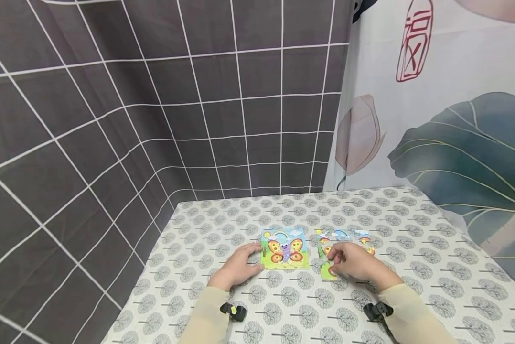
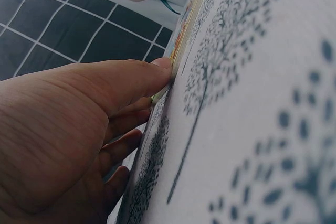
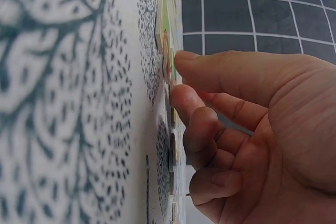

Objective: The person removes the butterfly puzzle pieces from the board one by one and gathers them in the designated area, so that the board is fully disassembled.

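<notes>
A square butterfly picture (image 1: 285, 248) lies flat on the patterned cloth. My left hand (image 1: 238, 267) rests at its left side, fingers fairly straight; in the left wrist view the thumb (image 2: 157, 69) touches its edge. To the right lies a partly joined butterfly puzzle in separate pieces. Over it is my right hand (image 1: 354, 262), which hides its middle. The right thumb and index finger pinch a small puzzle piece (image 3: 171, 66), with the other fingers curled. A green corner piece (image 1: 327, 271) lies by the thumb.
Loose top pieces (image 1: 342, 234) lie along the puzzle's far side. The tree-print tablecloth (image 1: 223, 224) covers the table. A dark grid curtain (image 1: 262, 119) hangs behind and to the left, and a white lotus-print curtain (image 1: 369, 62) at the right. Black straps (image 1: 377, 310) sit on both wrists.
</notes>
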`<state>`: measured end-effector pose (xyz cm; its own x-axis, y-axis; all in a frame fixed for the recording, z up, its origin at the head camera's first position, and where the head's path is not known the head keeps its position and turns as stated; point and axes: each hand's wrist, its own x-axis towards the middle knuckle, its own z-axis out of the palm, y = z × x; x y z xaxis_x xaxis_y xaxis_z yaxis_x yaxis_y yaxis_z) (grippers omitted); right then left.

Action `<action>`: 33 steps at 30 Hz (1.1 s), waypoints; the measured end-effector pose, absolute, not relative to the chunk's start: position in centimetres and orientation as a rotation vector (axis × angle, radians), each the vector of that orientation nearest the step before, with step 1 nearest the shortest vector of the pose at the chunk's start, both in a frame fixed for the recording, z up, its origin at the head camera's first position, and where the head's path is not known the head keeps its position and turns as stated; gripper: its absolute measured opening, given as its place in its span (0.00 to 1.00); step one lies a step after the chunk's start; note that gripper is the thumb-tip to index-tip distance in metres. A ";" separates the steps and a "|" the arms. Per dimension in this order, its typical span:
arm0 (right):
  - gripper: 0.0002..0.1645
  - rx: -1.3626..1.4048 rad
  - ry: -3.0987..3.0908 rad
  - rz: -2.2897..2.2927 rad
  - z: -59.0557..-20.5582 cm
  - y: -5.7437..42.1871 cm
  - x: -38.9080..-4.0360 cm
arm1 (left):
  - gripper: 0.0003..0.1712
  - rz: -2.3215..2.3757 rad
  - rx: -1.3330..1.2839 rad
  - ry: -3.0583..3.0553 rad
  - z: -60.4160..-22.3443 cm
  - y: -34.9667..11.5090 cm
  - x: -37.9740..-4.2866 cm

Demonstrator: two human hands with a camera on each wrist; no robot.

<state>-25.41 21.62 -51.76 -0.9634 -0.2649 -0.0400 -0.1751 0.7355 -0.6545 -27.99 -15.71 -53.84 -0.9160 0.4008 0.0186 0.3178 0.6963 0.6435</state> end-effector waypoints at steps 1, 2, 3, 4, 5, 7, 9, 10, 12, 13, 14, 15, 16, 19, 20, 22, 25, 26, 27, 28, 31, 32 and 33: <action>0.14 -0.355 2.807 -1.037 -51.7 21.6 -25.4 | 0.33 1.018 0.590 2.780 -53.8 -15.7 -28.0; 0.13 -0.354 2.809 -1.042 -51.6 21.4 -25.4 | 0.33 1.016 0.590 2.780 -53.8 -15.7 -28.0; 0.13 -0.362 2.813 -1.045 -51.6 21.3 -25.4 | 0.33 1.018 0.592 2.781 -53.8 -15.7 -28.0; 0.13 -0.369 2.814 -1.052 -51.5 21.2 -25.4 | 0.33 1.018 0.591 2.780 -53.7 -15.7 -28.0; 0.13 -0.377 2.808 -1.065 -51.4 21.1 -25.4 | 0.33 1.017 0.593 2.780 -53.7 -15.7 -28.0; 0.13 -0.390 2.811 -1.075 -51.3 20.8 -25.4 | 0.33 1.013 0.593 2.780 -53.6 -15.8 -28.0; 0.13 -0.401 2.806 -1.078 -51.2 20.4 -25.5 | 0.33 1.013 0.603 2.780 -53.6 -15.8 -28.0; 0.13 -0.398 2.803 -1.077 -51.2 20.1 -25.5 | 0.33 1.006 0.601 2.780 -53.6 -15.8 -28.0; 0.12 -0.397 2.802 -1.073 -51.0 19.7 -25.6 | 0.33 1.004 0.602 2.781 -53.6 -15.8 -27.9; 0.12 -0.404 2.803 -1.070 -50.9 19.4 -25.7 | 0.33 1.003 0.603 2.782 -53.6 -15.8 -27.9; 0.12 -0.416 2.806 -1.062 -50.7 19.2 -25.7 | 0.33 1.007 0.603 2.781 -53.6 -15.8 -27.9; 0.12 -0.422 2.805 -1.059 -50.6 18.9 -25.7 | 0.33 1.009 0.598 2.781 -53.6 -15.8 -27.9; 0.12 -0.431 2.807 -1.053 -50.4 18.7 -25.8 | 0.33 1.011 0.593 2.781 -53.6 -15.8 -27.9; 0.14 -0.464 2.809 -1.027 -50.1 17.9 -26.0 | 0.33 1.026 0.587 2.777 -53.7 -15.7 -27.8; 0.14 -0.474 2.809 -1.020 -50.0 17.7 -26.1 | 0.33 1.032 0.590 2.777 -53.7 -15.7 -27.8; 0.15 -0.489 2.808 -1.009 -49.9 17.2 -26.2 | 0.33 1.032 0.584 2.777 -53.7 -15.8 -27.8; 0.16 -0.522 2.814 -1.002 -49.8 16.4 -26.5 | 0.33 1.026 0.578 2.777 -53.7 -15.8 -27.8; 0.15 -0.530 2.811 -1.000 -49.8 16.2 -26.6 | 0.33 1.024 0.579 2.780 -53.8 -15.8 -27.7; 0.15 -0.540 2.807 -0.999 -49.9 15.9 -26.7 | 0.34 1.017 0.571 2.781 -53.8 -15.8 -27.7; 0.15 -0.543 2.804 -0.998 -49.9 15.6 -26.8 | 0.34 1.015 0.571 2.779 -53.8 -15.8 -27.7; 0.15 -0.562 2.793 -0.987 -49.9 14.9 -27.0 | 0.34 1.019 0.579 2.778 -53.8 -15.8 -27.7; 0.15 -0.569 2.793 -0.978 -49.9 14.6 -27.1 | 0.34 1.019 0.582 2.778 -53.7 -15.8 -27.7; 0.15 -0.572 2.797 -0.966 -49.9 14.3 -27.3 | 0.34 1.022 0.584 2.776 -53.7 -15.8 -27.7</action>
<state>-27.25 14.35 -49.86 -0.9200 -0.3919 0.0032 -0.3103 0.7235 -0.6167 -27.67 -15.78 -53.69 -0.9173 0.3978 0.0146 0.3123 0.6963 0.6463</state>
